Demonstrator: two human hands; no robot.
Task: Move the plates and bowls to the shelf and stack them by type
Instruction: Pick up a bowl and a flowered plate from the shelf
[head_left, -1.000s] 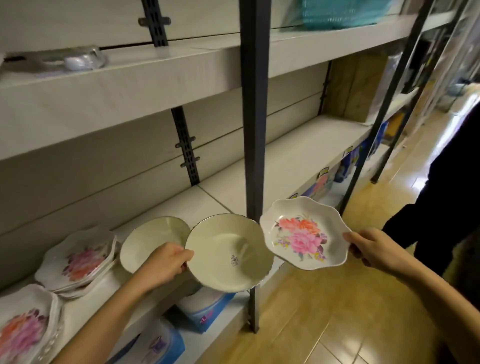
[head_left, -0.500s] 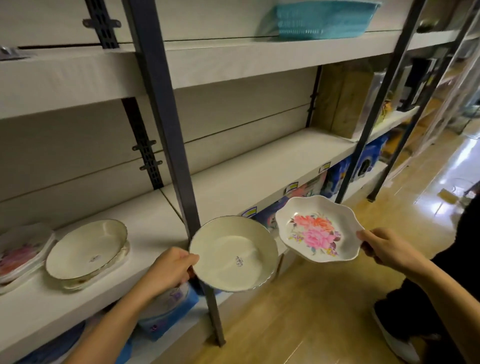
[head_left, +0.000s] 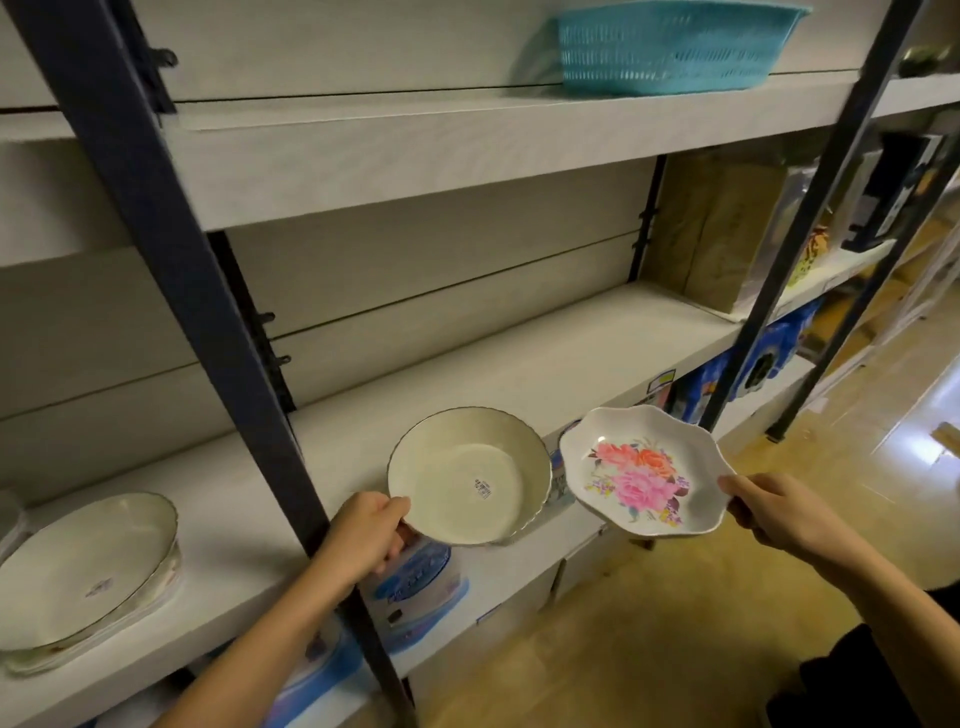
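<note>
Bare shelf runs wide behind its front edge, where the left hand pinches a tilted cream bowl; the right hand grips the floral plate.

dim, even indoor light. far right of the dark post, white glare streaks the wooden floor. the post and shelf boards bow with wide-angle distortion; the teal basket up right of it looks motion-smeared.

Apparently open shelf right of post
</note>
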